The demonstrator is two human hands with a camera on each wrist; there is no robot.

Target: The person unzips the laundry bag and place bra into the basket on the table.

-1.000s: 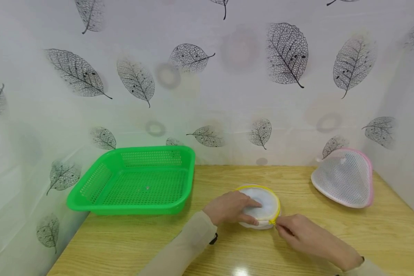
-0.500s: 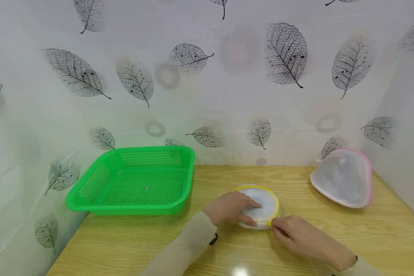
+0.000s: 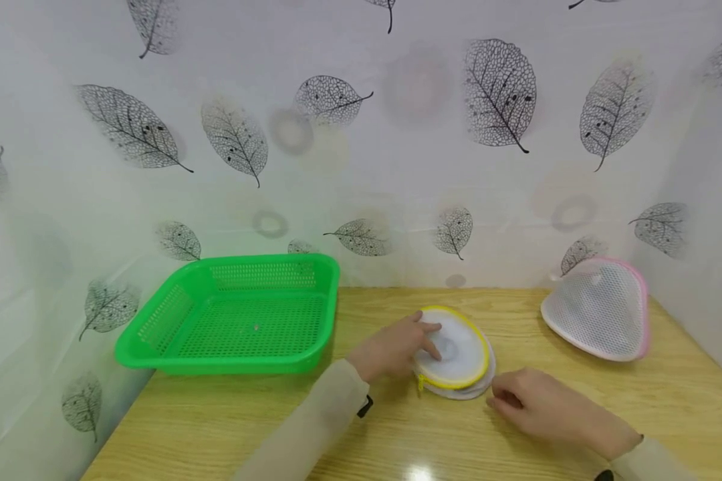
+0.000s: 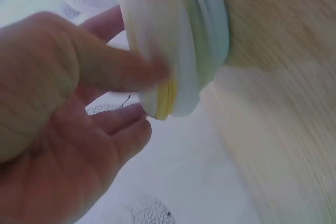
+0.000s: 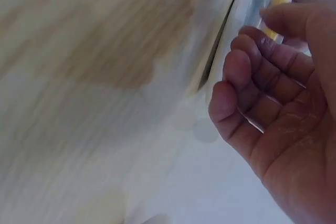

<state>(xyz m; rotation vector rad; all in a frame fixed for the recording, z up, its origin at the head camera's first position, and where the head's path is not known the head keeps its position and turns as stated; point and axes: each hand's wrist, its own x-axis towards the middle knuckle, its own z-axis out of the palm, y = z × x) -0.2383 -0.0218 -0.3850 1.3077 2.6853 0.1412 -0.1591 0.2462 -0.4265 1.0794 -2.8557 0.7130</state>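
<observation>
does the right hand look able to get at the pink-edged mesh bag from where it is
Likely yes: the right hand appears to hold nothing, and in the head view only wooden tabletop shows between it and the pink-edged mesh bag. It may need to stretch forward.

A rectangular green plastic basket (image 3: 234, 365) with perforated walls and floor sits on the wood-grain surface (image 3: 517, 321). Well to the right of the basket lies a white mesh bag (image 3: 604, 310) with pink trim. Behind the basket hangs a whitish sheet (image 3: 385, 187) printed with dark skeleton leaves and faint grey rings.
</observation>
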